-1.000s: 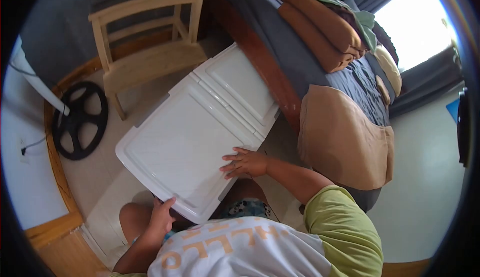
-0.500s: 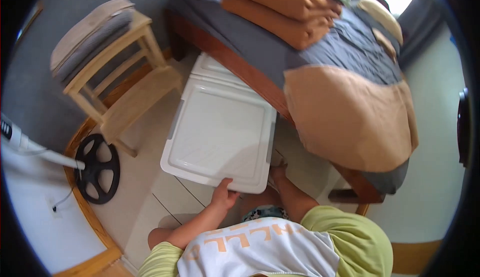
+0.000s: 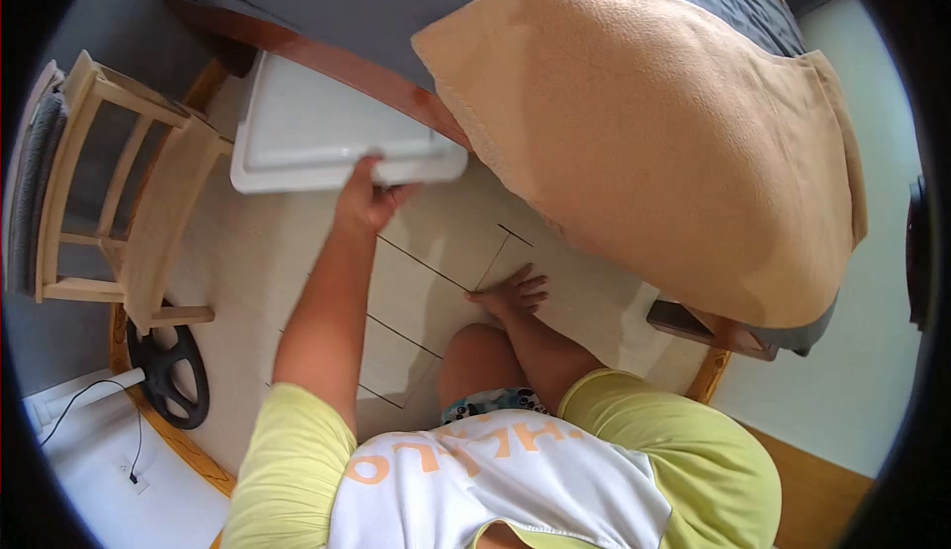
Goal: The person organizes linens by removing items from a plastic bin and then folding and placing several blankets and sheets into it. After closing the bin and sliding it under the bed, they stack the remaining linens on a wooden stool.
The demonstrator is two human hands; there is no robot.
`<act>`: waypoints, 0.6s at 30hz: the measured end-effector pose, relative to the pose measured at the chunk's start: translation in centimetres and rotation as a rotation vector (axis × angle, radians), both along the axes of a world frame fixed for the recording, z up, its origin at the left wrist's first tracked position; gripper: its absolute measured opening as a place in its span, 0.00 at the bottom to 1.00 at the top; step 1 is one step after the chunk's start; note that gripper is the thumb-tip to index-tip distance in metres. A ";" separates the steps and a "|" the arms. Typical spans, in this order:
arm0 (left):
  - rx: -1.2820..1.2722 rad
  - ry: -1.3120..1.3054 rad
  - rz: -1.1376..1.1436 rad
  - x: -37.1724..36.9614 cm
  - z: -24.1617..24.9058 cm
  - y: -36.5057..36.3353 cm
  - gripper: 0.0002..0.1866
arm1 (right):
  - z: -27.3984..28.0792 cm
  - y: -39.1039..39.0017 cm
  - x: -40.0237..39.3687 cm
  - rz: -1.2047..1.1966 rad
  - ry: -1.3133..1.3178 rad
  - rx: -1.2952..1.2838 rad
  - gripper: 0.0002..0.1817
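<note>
A white plastic storage box (image 3: 327, 123) with a flat lid lies mostly under the bed, its front end sticking out past the wooden bed rail. My left hand (image 3: 369, 202) grips the box's front edge, the thumb on the lid's rim and the other fingers at the front; their tips are partly hidden. On the tiled floor (image 3: 416, 291) my right hand (image 3: 513, 293) rests with its fingers spread, holding nothing. It is well apart from the box, nearer to my bent knee.
The bed (image 3: 327, 4) has a dark red-brown rail (image 3: 347, 68) and a tan blanket (image 3: 654, 143) hanging over its side. A wooden chair (image 3: 163, 212) stands at left. Behind it are a black round stand base (image 3: 173, 376) and a cable (image 3: 139, 430) near the wall.
The box has slid away from me, further under the bed, with my left hand following at its edge. My right hand has come to lie on the floor, fingers spread. The view has shifted.
</note>
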State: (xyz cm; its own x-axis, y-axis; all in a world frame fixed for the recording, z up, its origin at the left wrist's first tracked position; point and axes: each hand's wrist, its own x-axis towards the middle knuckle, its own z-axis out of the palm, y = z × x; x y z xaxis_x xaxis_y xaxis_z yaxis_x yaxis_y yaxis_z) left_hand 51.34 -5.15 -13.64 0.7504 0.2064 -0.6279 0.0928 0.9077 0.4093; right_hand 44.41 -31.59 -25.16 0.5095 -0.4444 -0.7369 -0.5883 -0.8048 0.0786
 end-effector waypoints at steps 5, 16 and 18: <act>-0.075 0.097 0.074 10.2 1.2 3.7 0.20 | 0.5 0.3 0.0 -0.011 0.011 0.008 0.85; 0.283 -0.148 0.315 20.1 -4.1 16.7 0.21 | 0.6 0.3 0.6 -0.054 0.049 0.041 0.86; 0.429 -0.216 0.341 19.9 -5.7 17.3 0.21 | 1.4 0.2 0.8 -0.021 0.023 0.123 0.86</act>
State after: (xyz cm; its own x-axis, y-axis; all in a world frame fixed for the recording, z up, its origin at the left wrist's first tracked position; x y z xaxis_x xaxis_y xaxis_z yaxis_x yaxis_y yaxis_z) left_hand 71.20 12.13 -19.30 0.6986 0.6604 -0.2753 -0.3018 0.6208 0.7235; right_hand 45.17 -31.42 -23.77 0.4835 -0.3606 -0.7976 -0.6043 -0.7967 -0.0061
